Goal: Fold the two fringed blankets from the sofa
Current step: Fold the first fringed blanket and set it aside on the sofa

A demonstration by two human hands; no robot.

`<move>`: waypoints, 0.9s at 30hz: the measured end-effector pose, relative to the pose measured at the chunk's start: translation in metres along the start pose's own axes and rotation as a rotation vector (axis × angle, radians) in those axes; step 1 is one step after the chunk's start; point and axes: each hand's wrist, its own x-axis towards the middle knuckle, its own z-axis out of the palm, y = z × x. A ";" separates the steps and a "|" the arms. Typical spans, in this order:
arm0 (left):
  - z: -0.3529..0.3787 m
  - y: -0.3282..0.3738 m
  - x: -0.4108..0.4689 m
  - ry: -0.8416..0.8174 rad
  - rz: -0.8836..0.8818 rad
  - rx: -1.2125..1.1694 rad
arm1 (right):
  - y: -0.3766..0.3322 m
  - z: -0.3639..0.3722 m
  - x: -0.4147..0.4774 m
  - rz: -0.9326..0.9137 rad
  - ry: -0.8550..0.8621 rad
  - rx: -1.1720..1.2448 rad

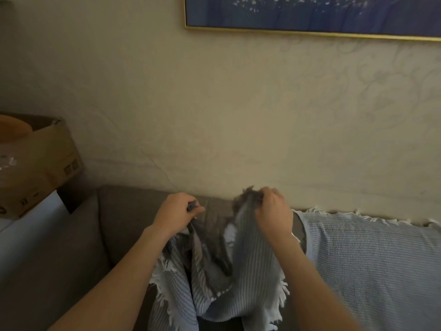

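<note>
A grey-and-white striped fringed blanket [253, 266] hangs between my two hands in front of the grey sofa [119, 223]. My left hand [175, 211] pinches one top edge of it, and my right hand [274, 211] grips another bunched top edge with dark fringe sticking up. The cloth sags in folds between them, white fringe showing at its lower left and right. A second, pale blue waffle-weave fringed blanket [372, 256] lies draped over the sofa back and seat at the right.
A cardboard box [40, 168] sits on a white surface [28, 235] left of the sofa. A cream patterned wall rises behind, with a gold-framed blue picture [310, 13] at the top right.
</note>
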 end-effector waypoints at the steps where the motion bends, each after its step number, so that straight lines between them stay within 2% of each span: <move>1: -0.002 -0.004 0.000 0.001 -0.008 0.035 | 0.002 -0.001 -0.003 0.054 0.079 0.033; 4: -0.011 -0.016 -0.004 -0.078 -0.087 0.093 | 0.014 -0.003 -0.006 0.244 0.224 0.196; 7: -0.019 -0.028 -0.010 -0.272 -0.163 0.083 | 0.033 -0.004 -0.006 0.435 0.311 0.410; 9: -0.021 -0.029 -0.017 -0.441 -0.177 0.070 | 0.039 -0.002 -0.008 0.423 0.300 0.459; 11: -0.020 -0.024 -0.024 -0.598 -0.176 0.099 | 0.035 0.003 -0.013 0.349 0.220 0.470; 14: -0.007 -0.018 -0.027 -0.709 -0.147 0.236 | 0.029 0.012 -0.022 0.250 0.044 0.500; 16: 0.004 -0.020 -0.028 -0.673 -0.198 0.343 | 0.032 0.015 -0.026 0.166 -0.058 0.486; 18: 0.012 -0.026 -0.031 -0.537 -0.269 0.342 | 0.034 0.012 -0.028 0.107 -0.115 0.475; 23: 0.018 -0.045 -0.035 -0.336 -0.421 -0.019 | 0.027 0.002 -0.024 0.038 -0.117 0.525; 27: 0.019 -0.047 -0.038 -0.138 -0.499 -0.068 | 0.024 0.004 -0.022 0.046 -0.140 0.488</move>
